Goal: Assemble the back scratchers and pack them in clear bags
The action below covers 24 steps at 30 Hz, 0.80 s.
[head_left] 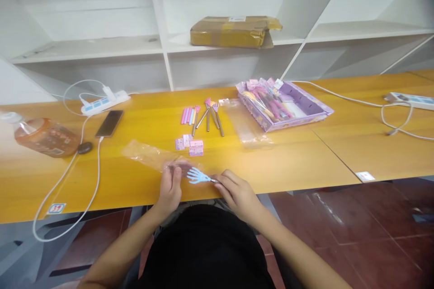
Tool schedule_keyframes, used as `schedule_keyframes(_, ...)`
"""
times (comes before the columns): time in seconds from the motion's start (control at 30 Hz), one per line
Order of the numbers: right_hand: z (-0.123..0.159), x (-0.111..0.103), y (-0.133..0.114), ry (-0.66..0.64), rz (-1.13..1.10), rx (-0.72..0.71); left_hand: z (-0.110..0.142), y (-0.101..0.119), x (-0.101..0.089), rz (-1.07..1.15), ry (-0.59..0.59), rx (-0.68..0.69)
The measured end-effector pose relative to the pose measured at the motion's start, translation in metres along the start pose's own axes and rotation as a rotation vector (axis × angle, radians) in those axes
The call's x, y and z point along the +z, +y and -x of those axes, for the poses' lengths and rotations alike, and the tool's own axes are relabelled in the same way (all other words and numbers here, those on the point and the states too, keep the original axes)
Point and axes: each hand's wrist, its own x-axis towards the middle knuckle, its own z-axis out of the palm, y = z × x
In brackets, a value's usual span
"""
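A blue hand-shaped back scratcher points left from my right hand, whose fingers are closed on its thin metal shaft. My left hand pinches the near end of a clear plastic bag that stretches away to the left. Just beyond lie several small pink and purple printed cards. Behind the cards are several more back scratchers with pink and purple heads and metal shafts. Short pastel handle sleeves lie in a row beside them.
A purple display box full of wrapped items stands at back right, near another clear bag. At left are an orange bottle, a phone, a power strip and loose cables. A taped carton sits on the shelf.
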Motion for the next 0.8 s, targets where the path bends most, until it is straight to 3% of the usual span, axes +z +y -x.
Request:
schedule_keyframes(0.3,0.001,0.0,0.014,-0.027,0.131,0.065,-0.004,-0.004,-0.001,0.17,0.175,-0.12)
schedule_keyframes(0.8,0.002,-0.002,0.017,-0.01,0.1,0.068,-0.012,0.012,0.004,0.321,0.106,-0.144)
